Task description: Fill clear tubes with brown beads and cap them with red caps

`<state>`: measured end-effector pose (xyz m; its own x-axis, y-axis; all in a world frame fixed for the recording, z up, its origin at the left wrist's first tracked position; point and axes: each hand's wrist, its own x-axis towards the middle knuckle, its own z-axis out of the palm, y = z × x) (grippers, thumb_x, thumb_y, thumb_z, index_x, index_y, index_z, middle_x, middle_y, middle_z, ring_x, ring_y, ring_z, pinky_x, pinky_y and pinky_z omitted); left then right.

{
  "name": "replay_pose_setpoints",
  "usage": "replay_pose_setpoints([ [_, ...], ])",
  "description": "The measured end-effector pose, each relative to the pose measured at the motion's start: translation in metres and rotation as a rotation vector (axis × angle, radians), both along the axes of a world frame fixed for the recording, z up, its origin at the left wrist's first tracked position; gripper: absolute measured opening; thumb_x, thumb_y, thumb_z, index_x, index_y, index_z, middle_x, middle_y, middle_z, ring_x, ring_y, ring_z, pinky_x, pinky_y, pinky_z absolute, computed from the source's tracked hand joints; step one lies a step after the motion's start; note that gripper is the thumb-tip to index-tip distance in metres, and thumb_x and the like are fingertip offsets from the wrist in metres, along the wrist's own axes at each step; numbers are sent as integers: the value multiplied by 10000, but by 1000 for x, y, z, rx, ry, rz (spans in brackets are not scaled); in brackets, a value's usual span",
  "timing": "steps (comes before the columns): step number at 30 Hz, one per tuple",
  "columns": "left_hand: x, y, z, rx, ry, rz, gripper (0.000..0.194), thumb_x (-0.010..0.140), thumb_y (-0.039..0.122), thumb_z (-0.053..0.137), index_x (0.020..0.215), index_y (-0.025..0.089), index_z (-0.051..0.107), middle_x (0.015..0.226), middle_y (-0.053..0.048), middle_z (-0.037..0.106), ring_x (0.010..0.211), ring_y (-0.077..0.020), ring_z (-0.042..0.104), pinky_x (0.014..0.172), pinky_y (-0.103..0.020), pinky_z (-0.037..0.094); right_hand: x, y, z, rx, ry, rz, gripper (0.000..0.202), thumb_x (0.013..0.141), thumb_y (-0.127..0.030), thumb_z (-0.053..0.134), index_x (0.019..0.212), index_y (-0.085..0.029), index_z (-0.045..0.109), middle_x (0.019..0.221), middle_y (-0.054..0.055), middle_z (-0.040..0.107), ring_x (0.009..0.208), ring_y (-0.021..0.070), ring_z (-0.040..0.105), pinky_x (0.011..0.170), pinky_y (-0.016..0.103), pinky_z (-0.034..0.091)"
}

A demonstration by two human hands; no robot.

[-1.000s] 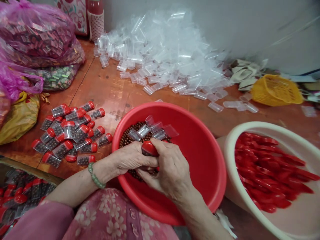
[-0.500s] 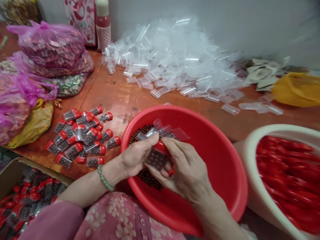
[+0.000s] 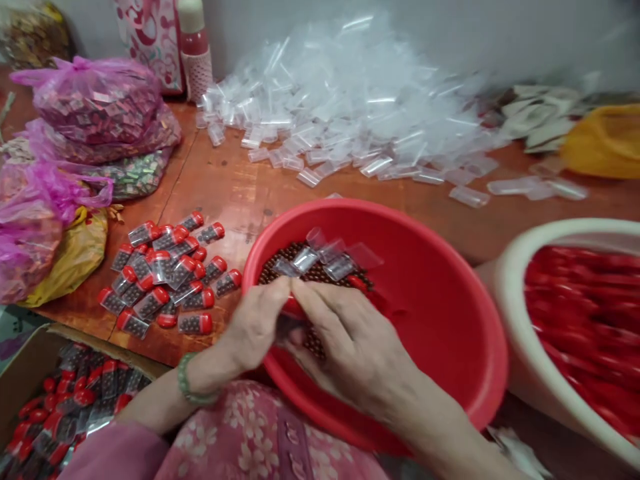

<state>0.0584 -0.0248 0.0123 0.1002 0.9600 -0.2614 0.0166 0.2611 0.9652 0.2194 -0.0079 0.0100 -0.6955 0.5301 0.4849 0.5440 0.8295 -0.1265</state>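
Observation:
Over the near left rim of a red basin [image 3: 440, 320], my left hand [image 3: 255, 323] and my right hand [image 3: 355, 350] are closed together on a small clear plastic tube with a red cap [image 3: 293, 307]. Fingers cover most of the tube; the thumbs meet at its red end. Inside the basin lie small brown balls [image 3: 320, 272], and several empty clear tubes [image 3: 340, 267] rest on top of them. A red piece [image 3: 357, 283] shows just beyond my right hand.
Filled red-capped tubes [image 3: 153, 303] lie loose on the wooden table [image 3: 220, 193], and more fill a cardboard box [image 3: 30, 360] at lower left. Empty clear tubes [image 3: 350, 100] are heaped along the wall. A white tub [image 3: 510, 300] of red pieces stands right; purple bags [image 3: 95, 100] sit left.
Both hands have moved left and slightly down with the capped tube, turning it so less of it shows. The clear tubes and balls behind are more visible. The view has shifted a little.

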Motion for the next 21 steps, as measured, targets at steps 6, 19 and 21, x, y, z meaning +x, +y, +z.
replay_pose_setpoints([
  [6,-90,-10,-12,414,1050,191,331,933,378,384,857,181,638,749,-47,661,719,-204,618,695,-338,484,63,38,-27,-422,-234,-338,370,906,-245,529,1246,-101,538,1123,167,643,1012,266,633,867,378,517],
  [19,-39,27,-26,945,882,121,160,836,104,579,977,160,628,945,-81,699,931,-205,644,879,-386,529,10,81,-32,-615,-546,-189,266,920,-292,534,1111,-116,594,1113,131,608,982,239,632,789,324,496],
  [21,-24,33,-26,946,826,81,147,848,82,552,960,145,623,934,-87,701,913,-188,644,860,-356,534,-5,84,-40,-627,-561,-178,299,906,-324,559,1091,-92,598,1091,149,608,957,264,639,743,335,498],
])
